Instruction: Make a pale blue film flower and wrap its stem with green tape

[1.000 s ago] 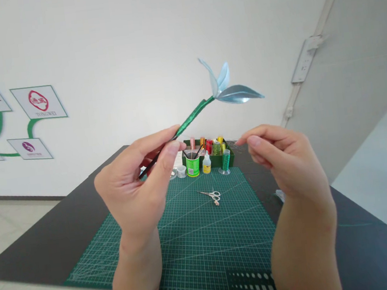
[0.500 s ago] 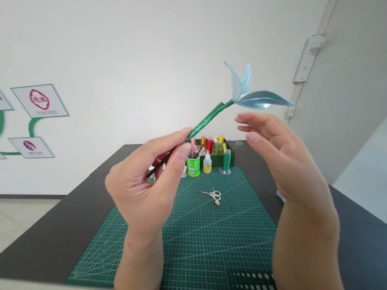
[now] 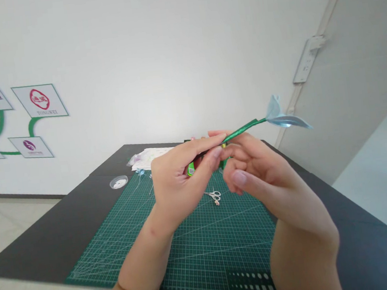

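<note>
Left hand point(image 3: 180, 179) grip pinches the green stem point(image 3: 243, 130), right hand point(image 3: 264, 178) half-curled against it, hold unclear; a slack pinch could drop it, creasing the blue petals point(image 3: 283, 117).

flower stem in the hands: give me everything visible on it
The flower stem is thin and straight, wrapped in shiny green tape and tipped with pale blue, glossy, pointed petals. It is held in the air above the cutting mat, tilted slightly up to the right. The left hand pinches it between thumb and fingers; the right hand curls its fingers just under it, grip unclear. Its lower end is hidden by the hands.
</note>
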Available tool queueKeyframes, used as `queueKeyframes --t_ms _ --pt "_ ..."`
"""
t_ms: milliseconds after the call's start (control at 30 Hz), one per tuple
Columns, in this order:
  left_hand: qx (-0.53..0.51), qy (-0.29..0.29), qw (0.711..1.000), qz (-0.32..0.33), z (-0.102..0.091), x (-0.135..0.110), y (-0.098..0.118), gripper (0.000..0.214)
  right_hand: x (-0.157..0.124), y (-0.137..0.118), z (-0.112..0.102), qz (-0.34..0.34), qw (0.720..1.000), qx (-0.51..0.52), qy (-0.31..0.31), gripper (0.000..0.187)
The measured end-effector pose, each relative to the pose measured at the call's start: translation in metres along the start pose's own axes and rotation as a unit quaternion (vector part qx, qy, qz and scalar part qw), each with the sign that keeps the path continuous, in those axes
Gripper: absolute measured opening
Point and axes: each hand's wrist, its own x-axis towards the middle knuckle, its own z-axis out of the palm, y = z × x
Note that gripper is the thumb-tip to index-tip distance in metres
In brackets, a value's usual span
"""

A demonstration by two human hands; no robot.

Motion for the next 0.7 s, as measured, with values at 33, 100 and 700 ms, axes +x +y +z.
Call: queueKeyframes --t_ms 33,100,700 --pt "-0.002 -0.001 1.0 -0.004 0.0 0.0 -0.001 0.018 0.001 0.0 0.001 0.009 1.0 -0.005 0.006 0.038" --pt "-0.006 0.003 1.0 -0.014 0.001 0.001 -0.001 0.017 0.001 -0.001 0.003 0.02 1.0 -0.014 0.019 0.034" --pt "0.059 -0.191 0.975 -0.098 -0.006 0.012 -0.024 0.019 -0.013 -0.015 -0.003 -0.027 0.971 -0.207 0.119 0.023"
